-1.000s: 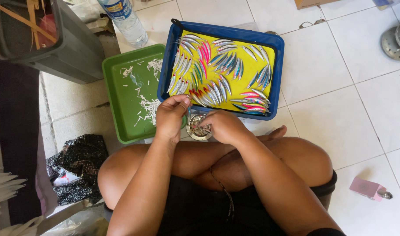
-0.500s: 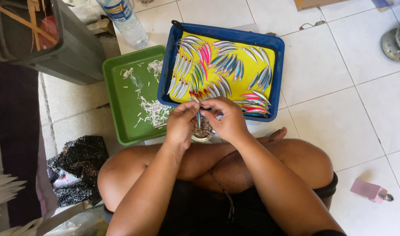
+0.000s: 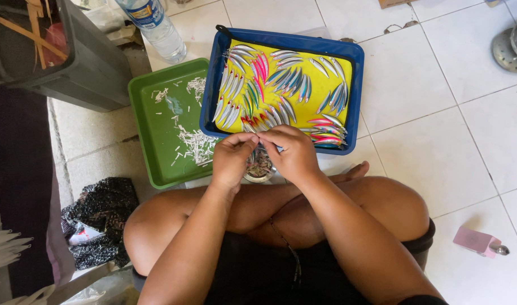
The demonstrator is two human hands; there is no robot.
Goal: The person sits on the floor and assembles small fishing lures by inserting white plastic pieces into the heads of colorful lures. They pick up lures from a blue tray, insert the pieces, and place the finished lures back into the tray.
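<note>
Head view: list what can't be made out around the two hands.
- Item pinched between left hand and right hand: fingers cover it.
- Small bowl: contents too small, half under the hands.
- Plastic bottle: top cut off by the frame edge.
- Grey bin: partly out of frame.

A plastic bottle (image 3: 154,27) stands beside a grey bin (image 3: 83,62).

The left hand (image 3: 231,159) and right hand (image 3: 293,152) meet fingertip to fingertip directly above a small bowl (image 3: 261,167) on the floor; just beyond them lies a tray (image 3: 357,85) holding rows of fishing lures (image 3: 281,85); left of the hands sits a second tray (image 3: 143,130) with scattered scraps (image 3: 195,144); a bottle (image 3: 152,25) lies farther beyond, to the left; a bin (image 3: 95,68) stands far left; a small box (image 3: 477,242) lies well right, nearer the person.
</note>
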